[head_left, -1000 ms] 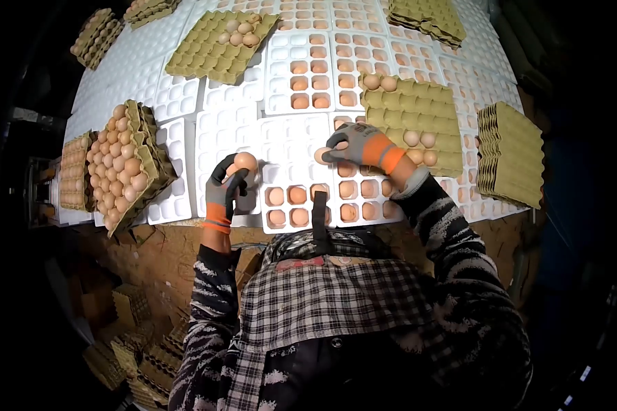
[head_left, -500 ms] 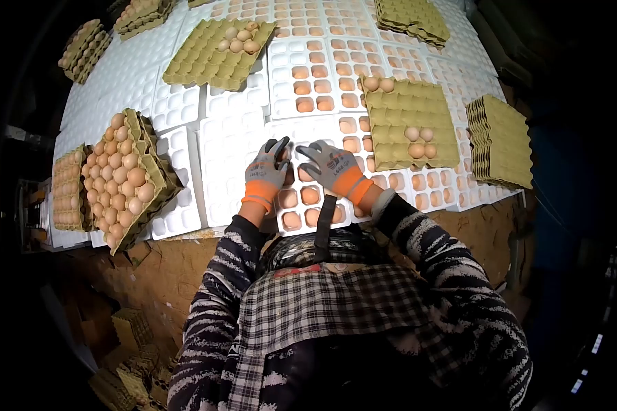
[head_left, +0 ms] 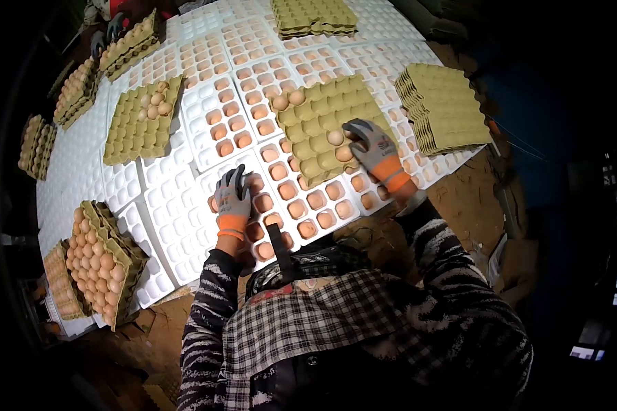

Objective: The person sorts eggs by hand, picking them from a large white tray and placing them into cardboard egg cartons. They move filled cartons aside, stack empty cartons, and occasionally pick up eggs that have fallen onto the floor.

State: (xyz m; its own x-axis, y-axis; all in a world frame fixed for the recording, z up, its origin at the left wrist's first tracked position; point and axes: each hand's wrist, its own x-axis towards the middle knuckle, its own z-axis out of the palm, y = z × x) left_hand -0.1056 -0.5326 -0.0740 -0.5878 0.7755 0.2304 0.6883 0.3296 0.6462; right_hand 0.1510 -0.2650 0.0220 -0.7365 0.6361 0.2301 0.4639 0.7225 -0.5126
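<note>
My left hand [head_left: 233, 198], in a grey glove with an orange cuff, lies over a white foam egg tray [head_left: 243, 163]. Its fingers are stretched out, with brown eggs in the cells beside it, such as one egg [head_left: 262, 203] to its right. At an olive pulp egg tray [head_left: 332, 103], my right hand [head_left: 371, 145] has its fingers curled down round eggs, mostly hidden under the glove. Two more eggs, one of them a pale egg [head_left: 335, 138], show at its fingertips. At that tray's far left corner sit two others.
A tilted stack of full pulp trays [head_left: 96, 264] stands at the front left. To the right is a stack of bare pulp trays [head_left: 439, 109]. Another pulp tray [head_left: 134, 123] holds several eggs. A co-worker's gloved hands [head_left: 110, 34] show at the far left.
My right hand has left the foam tray for the eggs on the pulp tray. My left hand stays over the foam tray. The view has turned right, and a co-worker's hands have come into sight.
</note>
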